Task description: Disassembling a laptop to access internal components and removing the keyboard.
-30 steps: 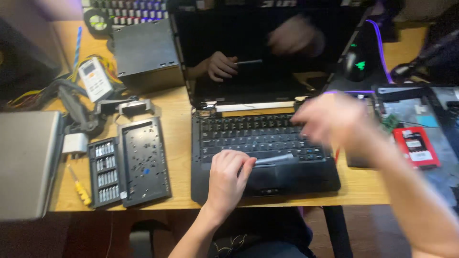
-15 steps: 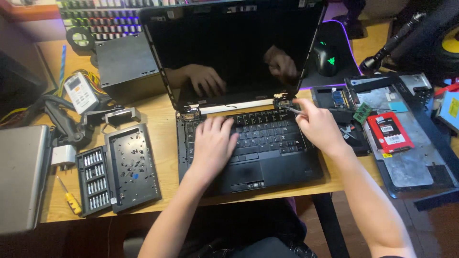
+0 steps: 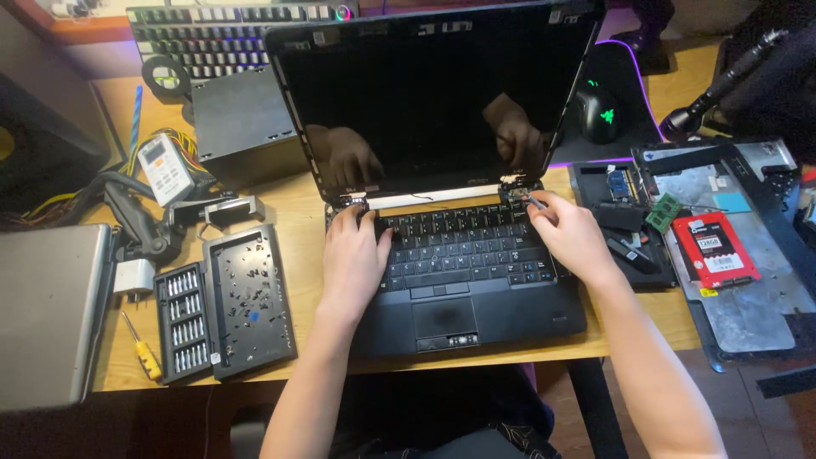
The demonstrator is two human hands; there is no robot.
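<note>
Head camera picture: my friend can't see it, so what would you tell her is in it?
Two bare hands rest on the keyboard of an open black laptop on a wooden desk; the left hand lies flat on the keys, and the right hand holds a thin tool near the hinge. A tray of screwdriver bits sits to the left, a red drive to the right.

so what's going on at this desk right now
A person is working on an open black laptop on a wooden desk. The left hand rests flat on the left side of the keyboard, fingers up by the hinge. The right hand sits at the top right corner, with a thin metal tool tip near the right hinge. A screwdriver bit set and a tray of loose screws lie to the left.
</note>
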